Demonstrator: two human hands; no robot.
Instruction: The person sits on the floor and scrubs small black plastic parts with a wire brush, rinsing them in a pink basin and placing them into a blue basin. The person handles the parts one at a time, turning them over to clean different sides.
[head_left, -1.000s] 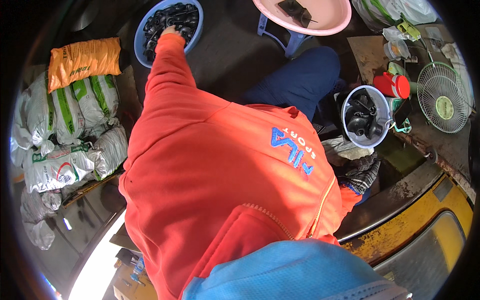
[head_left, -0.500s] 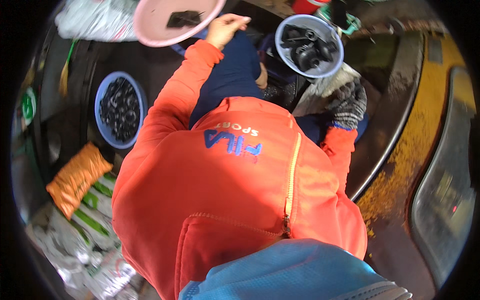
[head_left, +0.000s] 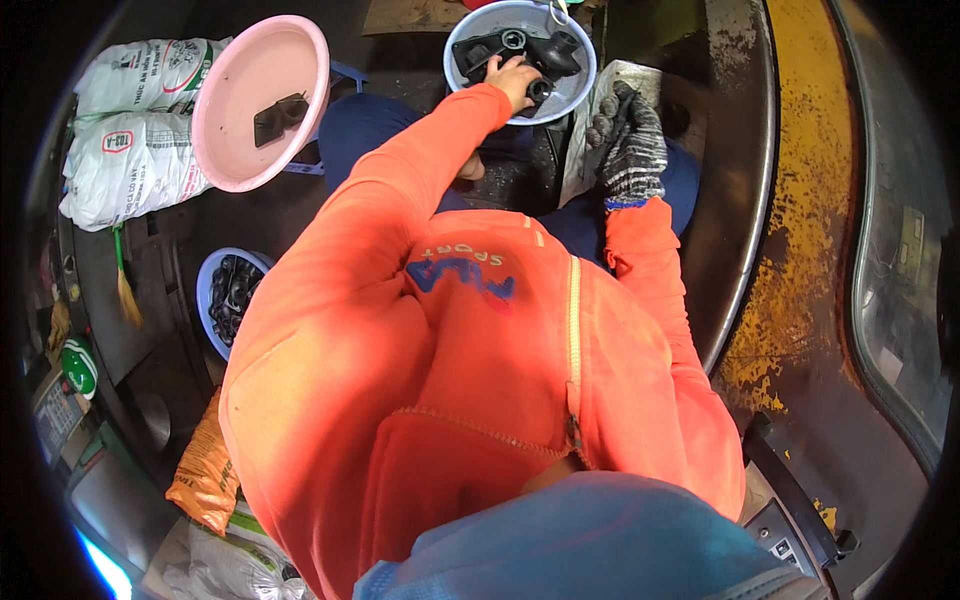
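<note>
My bare left hand [head_left: 512, 84] reaches into a light-blue basin [head_left: 586, 62] of black moulded parts. Its fingers are spread and touch a black part with a round opening [head_left: 540, 90]; no firm hold shows. A bellows-like black part [head_left: 560, 52] sits farther back in the basin. Near my right knee is my right hand [head_left: 634, 150], in a grey knit glove, with its fingers curled together. What they hold, if anything, I cannot make out. To the left, a pink basin [head_left: 235, 110] contains a small dark part [head_left: 281, 119].
White printed sacks [head_left: 140, 168] lie beyond the pink basin. Another blue basin [head_left: 262, 262] of black parts stands at my left, near an orange bag [head_left: 208, 475]. A worn yellow machine frame [head_left: 790, 300] runs along my right side.
My left hand has gone from beside the pink basin rightward into the blue basin. My gloved right hand stays by the right knee. The whole view has shifted.
</note>
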